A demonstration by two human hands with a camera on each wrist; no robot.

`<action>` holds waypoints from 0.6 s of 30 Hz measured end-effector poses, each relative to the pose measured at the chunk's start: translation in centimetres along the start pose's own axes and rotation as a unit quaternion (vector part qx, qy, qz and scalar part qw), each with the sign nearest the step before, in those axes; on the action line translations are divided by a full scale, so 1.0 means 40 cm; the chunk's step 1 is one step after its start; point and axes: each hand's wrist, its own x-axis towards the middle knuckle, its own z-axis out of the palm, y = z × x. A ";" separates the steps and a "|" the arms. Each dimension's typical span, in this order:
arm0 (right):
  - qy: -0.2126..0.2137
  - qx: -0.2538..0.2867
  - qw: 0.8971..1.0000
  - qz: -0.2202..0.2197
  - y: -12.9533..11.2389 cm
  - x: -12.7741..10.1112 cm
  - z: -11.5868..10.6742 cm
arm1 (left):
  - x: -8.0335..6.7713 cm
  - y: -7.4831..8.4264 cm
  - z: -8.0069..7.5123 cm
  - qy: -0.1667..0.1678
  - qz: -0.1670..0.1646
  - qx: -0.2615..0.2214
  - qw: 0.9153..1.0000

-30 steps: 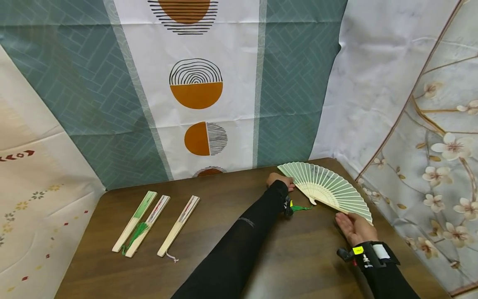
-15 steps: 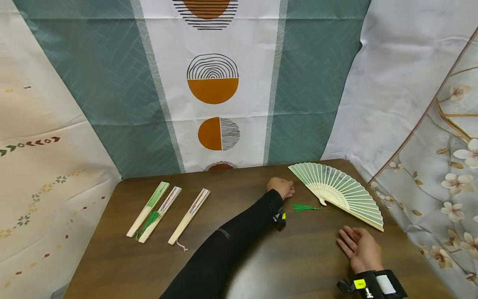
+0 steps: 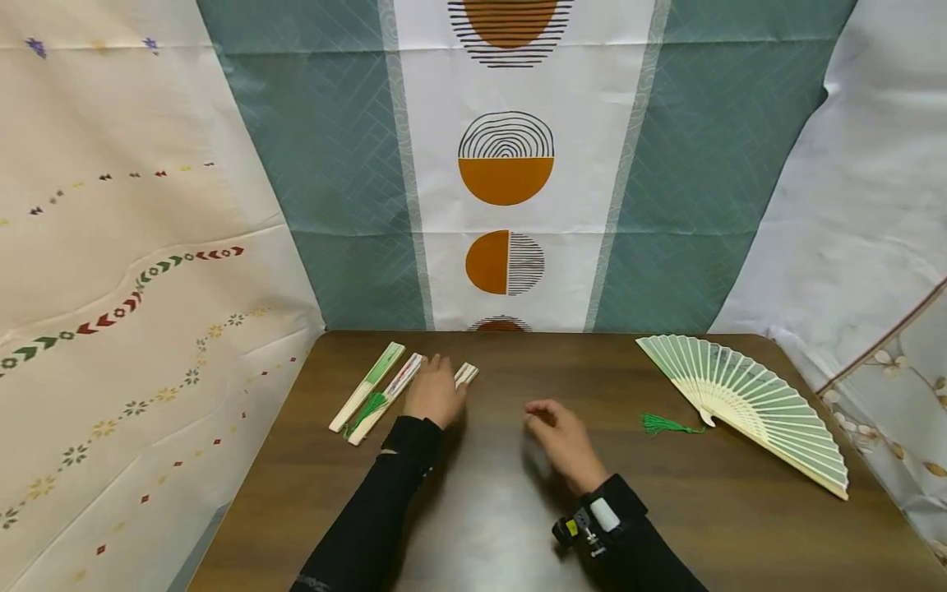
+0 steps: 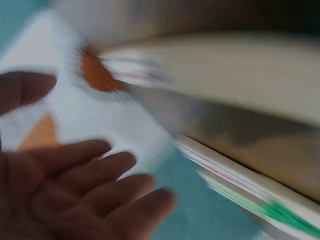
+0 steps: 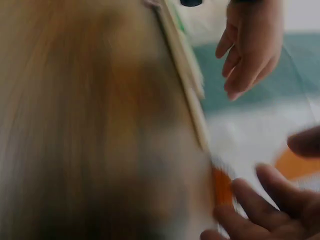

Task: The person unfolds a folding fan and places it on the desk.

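Three folded fans lie side by side at the table's back left: a green-edged one (image 3: 367,386), one with a green tassel (image 3: 390,394), and a third whose tip (image 3: 468,374) shows past my left hand (image 3: 436,393). That hand lies flat over the third fan with straight fingers and grips nothing; the blurred left wrist view shows its bare palm (image 4: 75,190) beside the fans (image 4: 250,182). My right hand (image 3: 556,432) hovers mid-table, fingers loosely curled, holding nothing. A spread green fan (image 3: 747,399) with a green tassel (image 3: 664,425) lies at the back right, away from both hands.
The dark wooden table (image 3: 518,526) is ringed by hanging cloths: a teal and white one with orange circles (image 3: 506,181) behind, a cream one (image 3: 133,329) on the left, a pale one (image 3: 873,214) on the right. The right wrist view is motion-blurred.
Both hands have left the spread fan, which stays at the right. My left hand swept left across the table to the folded fans; my right hand moved to mid-table. The head turned left.
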 end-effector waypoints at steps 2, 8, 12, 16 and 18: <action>-0.057 -0.071 0.995 -0.035 -0.007 0.014 0.069 | -0.019 -0.080 0.038 -0.025 -0.018 0.050 0.998; -0.147 -0.148 0.975 -0.079 0.019 0.017 0.160 | -0.111 -0.092 0.067 -0.050 -0.023 0.085 0.995; -0.150 -0.140 0.975 -0.089 0.030 0.006 0.170 | -0.137 -0.067 0.079 -0.013 0.011 0.094 0.995; -0.146 -0.149 0.972 -0.105 0.063 0.005 0.177 | -0.128 -0.041 0.091 -0.015 0.047 0.062 0.997; -0.141 -0.150 0.972 -0.109 0.076 0.003 0.182 | -0.120 -0.034 0.097 -0.035 0.050 0.041 0.997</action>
